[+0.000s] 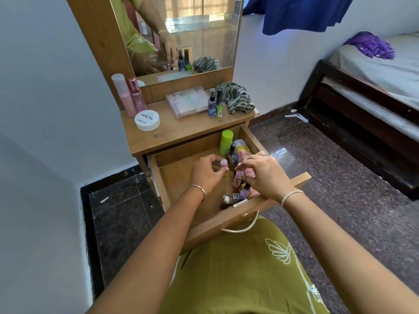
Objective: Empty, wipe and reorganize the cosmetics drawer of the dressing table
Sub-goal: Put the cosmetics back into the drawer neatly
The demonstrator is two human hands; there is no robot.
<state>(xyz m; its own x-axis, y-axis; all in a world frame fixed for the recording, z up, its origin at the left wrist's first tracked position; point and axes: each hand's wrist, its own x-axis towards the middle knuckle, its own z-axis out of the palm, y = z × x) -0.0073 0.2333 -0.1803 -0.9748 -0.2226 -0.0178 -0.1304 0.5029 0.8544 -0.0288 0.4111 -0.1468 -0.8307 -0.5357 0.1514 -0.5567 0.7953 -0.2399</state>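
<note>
Grips a small pink-topped bottle (223,163) with the curled fingers of the left hand (205,174), inside the open drawer (176,177). Bends the fingers of the right hand (265,175) over a pink tube (238,179); too blurry to tell if held. More little bottles (233,198) just below those fingers, near the drawer front; a green bottle (226,141) past the fingertips, at the back.

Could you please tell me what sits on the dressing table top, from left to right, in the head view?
Pale pink bottle → white jar → clear plastic box → blue spray bottle → green bottle → striped cloth.
</note>
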